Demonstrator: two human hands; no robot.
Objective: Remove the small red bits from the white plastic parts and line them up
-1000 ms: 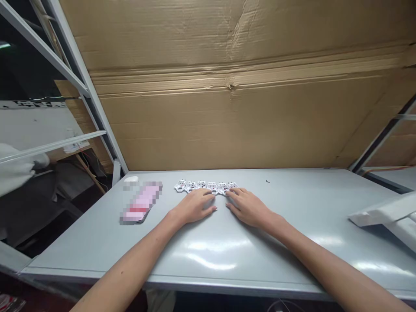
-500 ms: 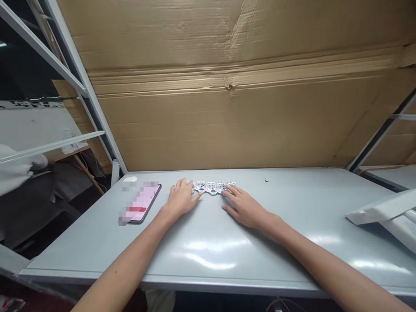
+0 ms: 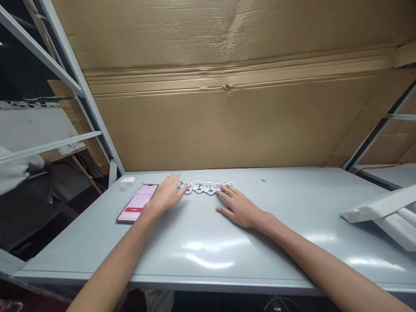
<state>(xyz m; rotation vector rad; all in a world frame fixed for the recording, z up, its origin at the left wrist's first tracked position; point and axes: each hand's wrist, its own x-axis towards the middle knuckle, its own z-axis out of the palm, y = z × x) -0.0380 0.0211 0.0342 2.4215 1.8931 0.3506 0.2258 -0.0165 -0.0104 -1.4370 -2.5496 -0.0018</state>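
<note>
Several small white plastic pieces (image 3: 199, 187): where do they lie?

In a tight side-by-side row, about six of them, near the far edge of a pale grey table (image 3: 292, 234).

What are the hands doing?

Both are open and flat, holding nothing. The left hand (image 3: 165, 195) has its fingers spread just beside the row's left end. The right hand (image 3: 238, 208) lies with its fingers over the row's right half.

Any writing?

A smartphone (image 3: 137, 203) lies just left of the left hand, its pink screen showing small timer-like digits, too blurred to read exactly, above a red bar.

What else is there?

A small white oval object (image 3: 128, 179) sits beyond the phone, white packing pieces (image 3: 380, 212) lie at the right, and a large cardboard sheet (image 3: 227, 108) rises behind the table.
</note>
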